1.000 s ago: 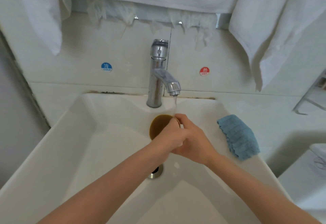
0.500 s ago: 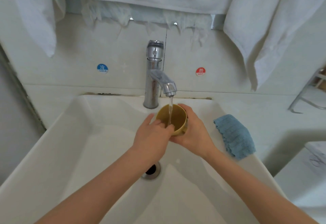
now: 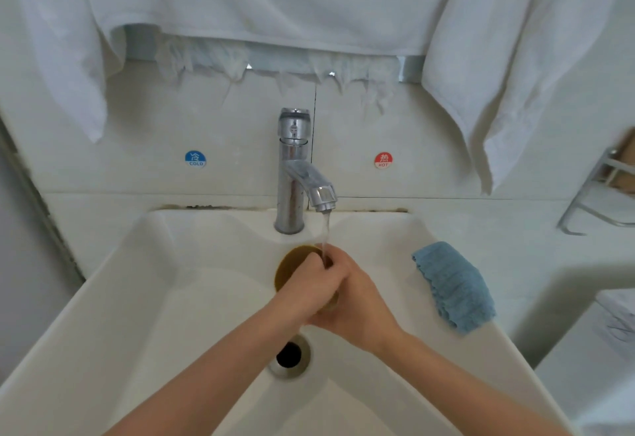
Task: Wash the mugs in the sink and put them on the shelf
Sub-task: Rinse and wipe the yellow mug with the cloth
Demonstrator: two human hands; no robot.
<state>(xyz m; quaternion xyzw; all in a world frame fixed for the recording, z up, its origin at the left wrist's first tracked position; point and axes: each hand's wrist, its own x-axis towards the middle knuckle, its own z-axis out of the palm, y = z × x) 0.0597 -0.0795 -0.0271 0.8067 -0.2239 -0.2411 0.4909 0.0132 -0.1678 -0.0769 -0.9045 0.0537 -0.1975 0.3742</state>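
mustard mug (image 3: 288,265) sits under the running tap (image 3: 298,174), left hand (image 3: 311,286) and right hand (image 3: 359,308) both curled round it.

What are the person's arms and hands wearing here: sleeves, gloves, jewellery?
Nothing visible. No sleeve reaches into view on either arm, the left hand and right hand are ungloved, and no watch, bracelet or ring shows.

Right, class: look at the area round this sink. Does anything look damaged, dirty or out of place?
Yes. The white cloth above the faucet has a torn, ragged lower edge, and dark grime lines the seam behind the sink.
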